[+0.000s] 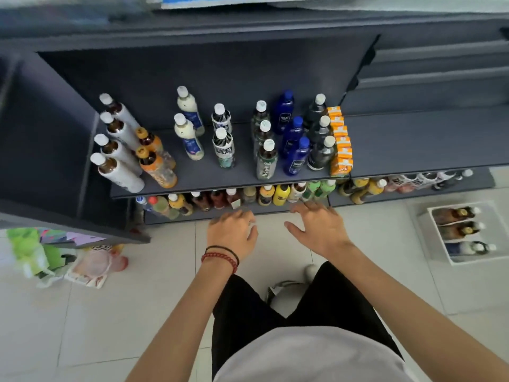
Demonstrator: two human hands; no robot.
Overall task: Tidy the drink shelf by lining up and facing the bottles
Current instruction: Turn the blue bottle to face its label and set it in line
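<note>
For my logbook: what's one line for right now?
left hand: open, empty | right hand: open, empty | both hover near bottles on lower shelf

- Matt, smooth dark-grey coating on the shelf [413,139], like painted metal.
- Glossy translucent plastic in the blue bottles [296,158], caps in the same blue.
- Smooth white wrap with a soft sheen over the white-sleeved bottles [121,175], caps of white plastic.
- Matt printed card on the orange cartons [341,150].
- Pale glazed tiles across the floor [137,312], faintly reflective.
- Hard white plastic for the tray [468,261].
- Crinkled shiny film on the packets [91,266].
- Round red beads on the bracelet [220,259], beside a thin black cord [223,248].
- Matt black cloth on the shorts [242,312], matt grey cloth on the shirt [303,357].
</note>
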